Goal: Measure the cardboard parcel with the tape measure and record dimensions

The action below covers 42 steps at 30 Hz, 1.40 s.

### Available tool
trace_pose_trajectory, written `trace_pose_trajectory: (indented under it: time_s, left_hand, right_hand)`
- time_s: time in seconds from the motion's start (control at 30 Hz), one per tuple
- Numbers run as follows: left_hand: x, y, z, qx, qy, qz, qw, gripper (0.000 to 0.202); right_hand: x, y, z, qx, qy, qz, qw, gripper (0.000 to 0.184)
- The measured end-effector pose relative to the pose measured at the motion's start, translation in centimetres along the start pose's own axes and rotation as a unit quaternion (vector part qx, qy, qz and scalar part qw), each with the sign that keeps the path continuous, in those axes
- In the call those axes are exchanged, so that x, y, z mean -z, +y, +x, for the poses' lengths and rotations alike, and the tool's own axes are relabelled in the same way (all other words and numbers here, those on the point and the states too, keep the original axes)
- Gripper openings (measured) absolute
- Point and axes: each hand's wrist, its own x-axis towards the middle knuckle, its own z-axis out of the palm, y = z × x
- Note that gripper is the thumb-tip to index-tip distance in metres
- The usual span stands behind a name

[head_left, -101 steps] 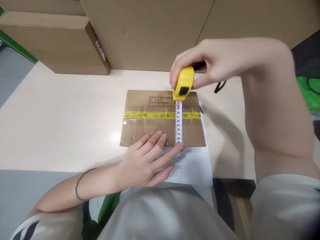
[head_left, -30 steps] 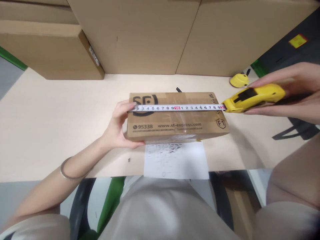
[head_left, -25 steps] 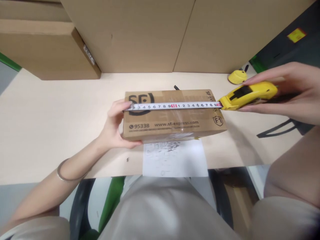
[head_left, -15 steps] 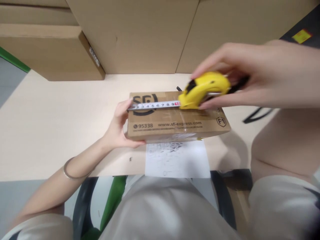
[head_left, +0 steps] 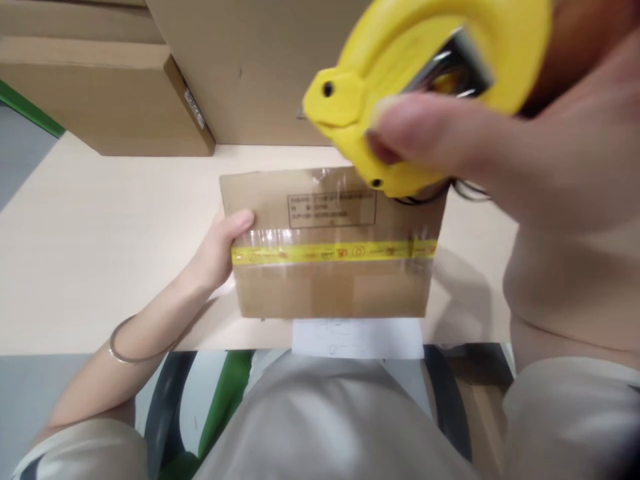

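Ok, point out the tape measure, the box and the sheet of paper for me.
tape measure [head_left: 400, 47], head view, on its yellow case.
box [head_left: 320, 293], head view, on the bare cardboard below the yellow tape.
paper [head_left: 357, 339], head view, on the white strip showing below the box.

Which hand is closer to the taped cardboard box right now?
Left. The left hand grips the left end of the cardboard box, thumb on its taped face. The right hand is raised near the camera, holding the yellow tape measure, apart from the box.
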Motion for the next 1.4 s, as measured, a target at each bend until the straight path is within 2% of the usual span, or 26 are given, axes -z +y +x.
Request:
trace_pose_trajectory:
  time_s: [0.07, 0.1, 0.13, 0.2, 0.27, 0.4, 0.5, 0.57, 0.67, 0.73, 0.8, 0.9, 0.97, 1.07, 1.17, 1.27, 1.4]
  left_hand:
    - [-0.3, 0.6, 0.1, 0.103, -0.007, -0.054, 0.993, 0.057]
    - [-0.3, 0.6, 0.2, 0.130, -0.008, -0.061, 0.990, 0.057]
    - [-0.3, 0.5, 0.3, 0.143, -0.010, -0.060, 0.988, 0.058]
    - [-0.2, 0.1, 0.6, 0.140, -0.015, -0.046, 0.989, 0.059]
    - [0.0, -0.3, 0.9, 0.134, -0.019, -0.026, 0.990, 0.057]
    - [0.0, -0.4, 1.2, 0.136, -0.003, -0.003, 0.991, 0.055]
    - [-0.2, -0.1, 1.3, 0.161, 0.021, 0.018, 0.987, 0.057]
    - [-0.4, 0.0, 1.4, 0.173, 0.029, 0.023, 0.984, 0.057]
    - [-0.7, -0.4, 1.7, 0.167, 0.044, 0.023, 0.985, 0.057]
    - [-0.7, -1.0, 2.0, 0.167, 0.047, 0.002, 0.985, 0.060]
    - [-0.6, -1.7, 2.2, 0.184, 0.040, -0.046, 0.981, 0.065]
    - [-0.7, -2.1, 2.3, 0.207, 0.045, -0.127, 0.969, 0.069]
    - [-1.0, -1.9, 2.3, 0.215, 0.049, -0.170, 0.960, 0.070]
    - [-1.1, -1.8, 2.4, 0.219, 0.049, -0.209, 0.952, 0.072]
    - [-0.2, -2.5, 2.6, 0.218, 0.058, -0.209, 0.952, 0.073]
    - [1.1, -3.4, 2.9, 0.226, 0.054, -0.205, 0.951, 0.077]
    - [1.5, -3.8, 3.0, 0.242, 0.072, -0.220, 0.942, 0.080]
  right_hand:
    - [-0.4, 1.3, -0.6, 0.100, 0.079, 0.009, 0.992, 0.041]
    - [-0.9, 2.2, -0.8, 0.119, 0.070, 0.026, 0.990, 0.039]
    - [-1.6, 3.1, -0.9, 0.107, 0.028, 0.051, 0.993, 0.040]
    - [-3.3, 4.9, -0.8, 0.070, -0.074, 0.079, 0.992, 0.043]
    - [-4.8, 6.2, -0.5, 0.070, -0.113, 0.043, 0.990, 0.044]
    - [-6.1, 7.6, -0.1, 0.156, -0.046, -0.116, 0.980, 0.044]
    - [-5.1, 8.5, 0.3, 0.205, -0.033, -0.155, 0.966, 0.049]
    - [-3.6, 9.8, 0.8, 0.177, -0.002, -0.150, 0.973, 0.053]
    - [-1.7, 13.2, 1.7, 0.028, 0.067, -0.220, 0.973, 0.055]
    - [-1.4, 15.9, 2.3, -0.063, 0.062, -0.284, 0.955, 0.056]
    - [-2.1, 18.2, 2.8, -0.100, 0.023, -0.302, 0.948, 0.050]
    - [-3.7, 20.2, 3.5, -0.092, -0.020, -0.273, 0.957, 0.025]
    - [-4.2, 20.7, 4.0, -0.075, -0.035, -0.235, 0.968, 0.019]
    - [-4.0, 21.4, 4.9, -0.057, -0.042, -0.142, 0.987, 0.024]
    - [-3.8, 22.7, 6.0, -0.043, -0.036, -0.011, 0.998, 0.027]
    - [-4.2, 24.0, 7.0, -0.033, -0.025, 0.103, 0.994, 0.036]
    - [-4.9, 24.7, 8.2, -0.027, -0.041, 0.178, 0.983, 0.049]
